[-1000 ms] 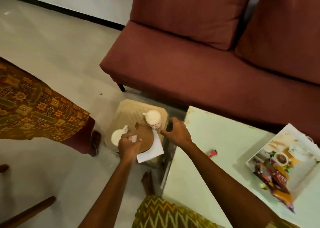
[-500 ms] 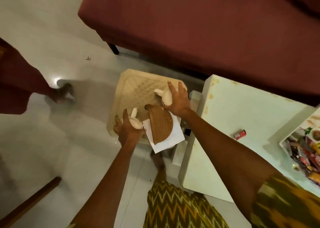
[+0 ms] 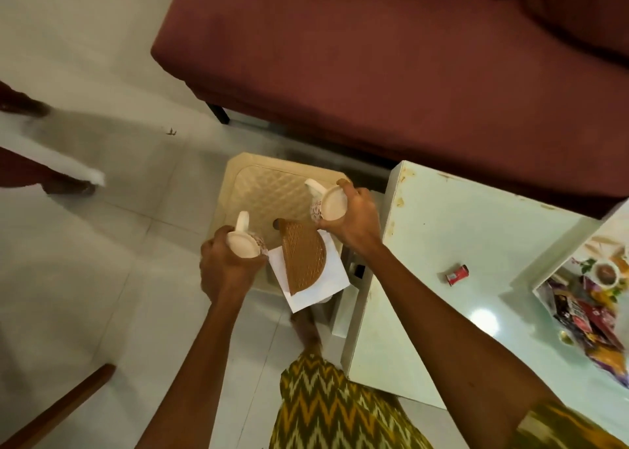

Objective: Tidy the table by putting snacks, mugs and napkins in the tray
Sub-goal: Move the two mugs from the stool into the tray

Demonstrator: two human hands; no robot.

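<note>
Mug pickup step. Left hand is wrapped around one mug, right hand is wrapped around second mug, both over the beige stool. Napkin with brown woven coaster lies on stool's near edge. Tray with snack packets sits far right on white tabletop, well apart. Next: likely carry both mugs right, keep them level, set them in tray's free space, then return for napkin.
</note>
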